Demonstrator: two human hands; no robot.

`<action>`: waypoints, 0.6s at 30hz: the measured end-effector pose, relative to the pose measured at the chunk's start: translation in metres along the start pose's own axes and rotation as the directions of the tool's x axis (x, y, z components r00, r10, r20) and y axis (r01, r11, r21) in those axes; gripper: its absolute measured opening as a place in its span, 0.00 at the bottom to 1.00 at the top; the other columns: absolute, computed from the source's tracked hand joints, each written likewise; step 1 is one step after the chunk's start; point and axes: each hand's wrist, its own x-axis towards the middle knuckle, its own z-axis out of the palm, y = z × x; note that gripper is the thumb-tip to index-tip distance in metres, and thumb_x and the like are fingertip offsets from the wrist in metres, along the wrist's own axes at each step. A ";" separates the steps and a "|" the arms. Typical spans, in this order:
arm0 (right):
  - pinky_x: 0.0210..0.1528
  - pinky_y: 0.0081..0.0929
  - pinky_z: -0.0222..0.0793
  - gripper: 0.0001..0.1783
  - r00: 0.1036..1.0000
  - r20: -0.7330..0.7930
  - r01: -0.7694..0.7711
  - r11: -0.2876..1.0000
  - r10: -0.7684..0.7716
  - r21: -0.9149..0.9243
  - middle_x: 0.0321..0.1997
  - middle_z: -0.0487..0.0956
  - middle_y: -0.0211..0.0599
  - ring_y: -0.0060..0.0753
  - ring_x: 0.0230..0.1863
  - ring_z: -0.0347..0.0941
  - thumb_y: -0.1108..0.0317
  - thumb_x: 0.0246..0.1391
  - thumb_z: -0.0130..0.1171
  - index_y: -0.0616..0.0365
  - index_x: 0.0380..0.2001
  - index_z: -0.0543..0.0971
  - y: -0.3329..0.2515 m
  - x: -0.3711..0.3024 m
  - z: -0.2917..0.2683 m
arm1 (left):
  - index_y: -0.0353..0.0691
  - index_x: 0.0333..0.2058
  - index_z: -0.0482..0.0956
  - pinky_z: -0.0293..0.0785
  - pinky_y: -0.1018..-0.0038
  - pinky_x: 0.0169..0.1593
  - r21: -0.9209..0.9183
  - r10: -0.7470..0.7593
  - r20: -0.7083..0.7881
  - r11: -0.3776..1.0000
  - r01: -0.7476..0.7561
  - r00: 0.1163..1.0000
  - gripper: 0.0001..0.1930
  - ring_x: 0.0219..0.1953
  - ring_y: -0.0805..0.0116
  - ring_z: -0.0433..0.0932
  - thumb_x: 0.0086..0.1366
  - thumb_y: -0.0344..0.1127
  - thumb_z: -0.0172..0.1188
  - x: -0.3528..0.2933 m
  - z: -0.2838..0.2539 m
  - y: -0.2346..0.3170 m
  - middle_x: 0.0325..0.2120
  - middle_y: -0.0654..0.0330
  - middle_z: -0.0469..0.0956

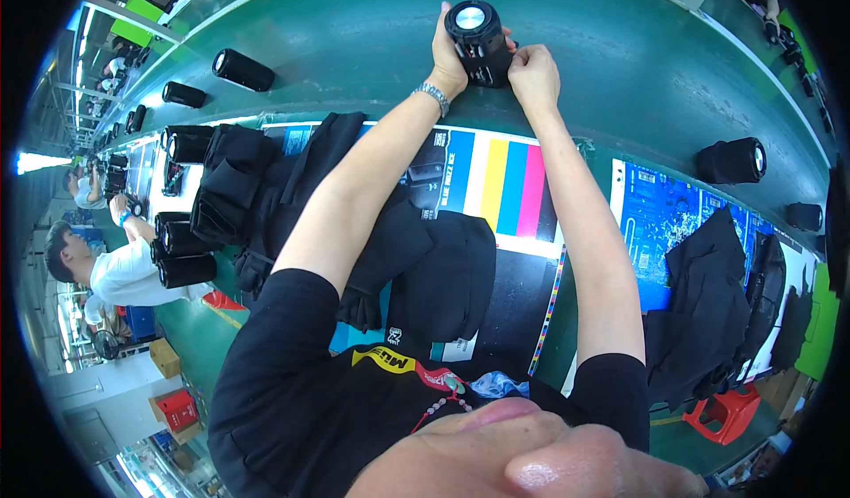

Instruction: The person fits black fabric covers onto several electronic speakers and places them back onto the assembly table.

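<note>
Over the green conveyor belt point(611, 46), a black cylindrical speaker point(485, 60) with a shiny silver round end is held out in front of me. My left hand point(449, 62), with a metal watch on its wrist, wraps round the speaker's left side. Against its right side, low down, my right hand point(535, 75) is closed in a pinch. What lies between those fingertips is too small or hidden to make out. Black fabric pieces point(447, 277) lie below my arms on the bench, partly over a printed sheet with colour stripes point(509, 188).
More black speakers lie on the belt, one at the left point(243, 70) and one at the right point(733, 160). Several speakers point(188, 270) stand by the fabric heap at left, near a person in white point(133, 272). Further black fabric point(708, 294) and a red stool point(722, 414) are at right.
</note>
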 end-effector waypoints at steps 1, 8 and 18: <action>0.43 0.44 0.70 0.10 1.000 -0.010 0.003 1.000 -0.003 -0.005 0.33 0.78 0.53 0.55 0.39 0.75 0.68 0.47 0.54 0.64 0.25 0.79 0.004 0.001 -0.002 | 0.31 0.37 0.77 0.78 0.62 0.42 -0.004 0.002 0.011 1.000 -0.002 1.000 0.43 0.32 0.52 0.80 0.65 0.68 0.26 0.001 0.003 -0.002 0.32 0.45 0.80; 0.34 0.31 0.69 0.38 0.937 0.288 -0.331 0.761 0.197 0.558 0.24 0.77 0.44 0.37 0.33 0.76 0.36 0.60 0.39 0.65 0.29 0.79 -0.021 -0.016 -0.019 | 0.28 0.41 0.74 0.75 0.59 0.49 -0.358 0.003 -0.197 0.931 -0.075 0.980 0.30 0.40 0.51 0.77 0.65 0.51 0.31 -0.019 0.029 0.021 0.34 0.44 0.77; 0.23 0.23 0.69 0.36 0.924 0.378 -0.370 0.391 0.058 0.843 0.32 0.78 0.39 0.28 0.30 0.75 0.36 0.62 0.34 0.62 0.44 0.72 -0.107 -0.062 -0.068 | 0.28 0.43 0.73 0.74 0.56 0.51 -0.373 0.002 -0.185 0.925 -0.072 0.983 0.30 0.45 0.49 0.76 0.65 0.48 0.29 -0.063 0.085 0.080 0.37 0.44 0.77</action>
